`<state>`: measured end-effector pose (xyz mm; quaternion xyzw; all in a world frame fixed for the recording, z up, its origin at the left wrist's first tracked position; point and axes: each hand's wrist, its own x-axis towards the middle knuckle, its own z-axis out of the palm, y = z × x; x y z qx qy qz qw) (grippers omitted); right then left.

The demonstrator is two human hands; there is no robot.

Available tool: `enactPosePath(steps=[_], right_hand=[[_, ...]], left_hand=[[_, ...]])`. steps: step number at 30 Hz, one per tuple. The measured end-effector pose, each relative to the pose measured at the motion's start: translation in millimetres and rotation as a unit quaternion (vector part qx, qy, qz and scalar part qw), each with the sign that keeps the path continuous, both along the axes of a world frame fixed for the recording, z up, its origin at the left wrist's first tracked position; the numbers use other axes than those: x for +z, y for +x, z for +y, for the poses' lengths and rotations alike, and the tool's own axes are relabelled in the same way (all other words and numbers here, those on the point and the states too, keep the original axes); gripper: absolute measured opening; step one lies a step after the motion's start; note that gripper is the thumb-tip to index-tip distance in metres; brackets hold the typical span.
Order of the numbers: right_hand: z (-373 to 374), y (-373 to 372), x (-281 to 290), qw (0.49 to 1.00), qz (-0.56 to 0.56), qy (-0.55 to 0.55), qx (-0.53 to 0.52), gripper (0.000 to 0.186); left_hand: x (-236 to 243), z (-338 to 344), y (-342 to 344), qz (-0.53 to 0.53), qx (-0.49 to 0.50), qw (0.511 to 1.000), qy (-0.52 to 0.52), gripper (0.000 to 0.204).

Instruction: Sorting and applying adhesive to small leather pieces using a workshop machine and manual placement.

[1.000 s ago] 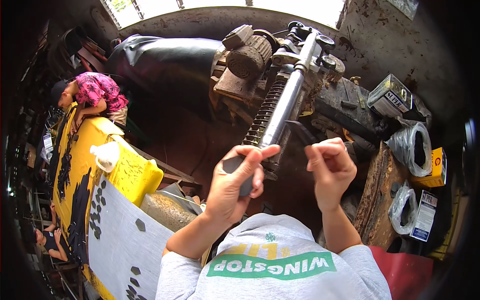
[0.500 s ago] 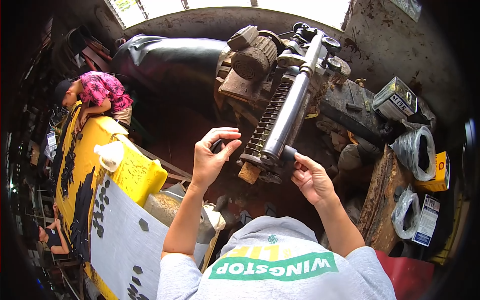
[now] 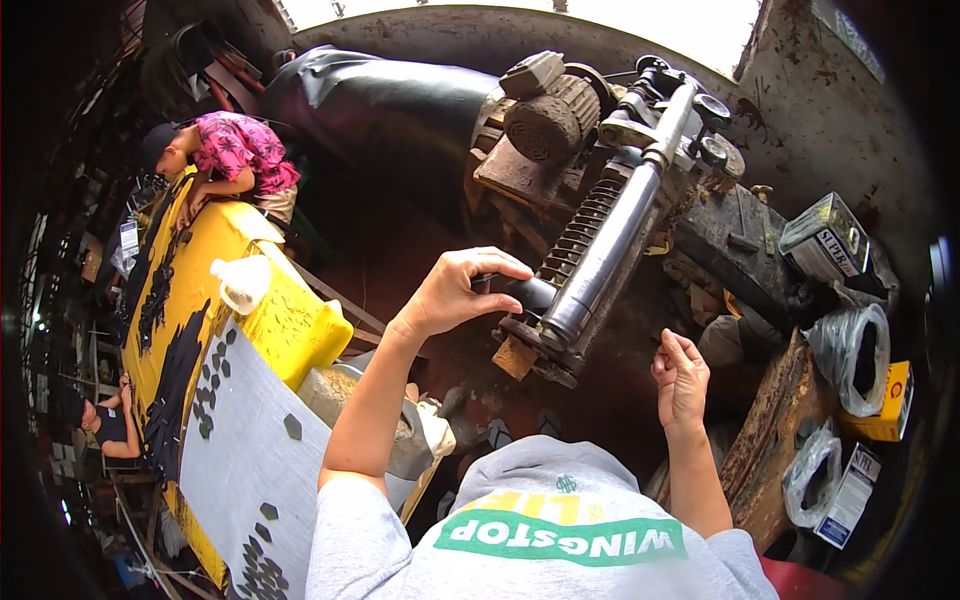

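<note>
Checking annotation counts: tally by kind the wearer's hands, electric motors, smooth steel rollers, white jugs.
Wearer's left hand and right hand: 2
Electric motor: 1
Smooth steel roller: 1
White plastic jug: 1
Total: 5

Black piece (image 3: 536,292); silver roller (image 3: 612,245); pink palm-print shirt (image 3: 246,150).
</note>
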<state>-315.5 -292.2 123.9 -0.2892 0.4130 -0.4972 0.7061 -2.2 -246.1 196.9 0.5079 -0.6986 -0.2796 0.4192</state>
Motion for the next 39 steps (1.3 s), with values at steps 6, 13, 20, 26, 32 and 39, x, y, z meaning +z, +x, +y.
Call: enactPosePath(steps=[6,13,20,26,32,39], right_hand=[[-16,-5,-20,0.999,0.016,0.027,0.016,0.008],[-31,-5,-42,0.996,0.054,0.057,0.046,0.013],[-29,-15,-104,0.980,0.137,0.123,0.079,0.018],[-20,-13,-178,0.958,0.185,0.180,0.124,0.016],[29,26,-181,0.944,0.240,0.159,0.161,0.015],[83,11,-194,0.908,0.356,0.167,0.148,0.012]], left_hand=[[-4,-5,3,-0.022,0.003,1.000,-0.002,0.028],[-7,16,8,0.040,0.104,0.993,0.049,0.020],[-39,81,45,0.670,0.124,0.729,0.066,0.036],[-52,157,89,0.754,0.190,0.629,-0.011,0.030],[-66,246,154,0.774,0.258,0.566,-0.117,0.016],[-118,356,263,0.790,0.399,0.451,-0.116,0.016]])
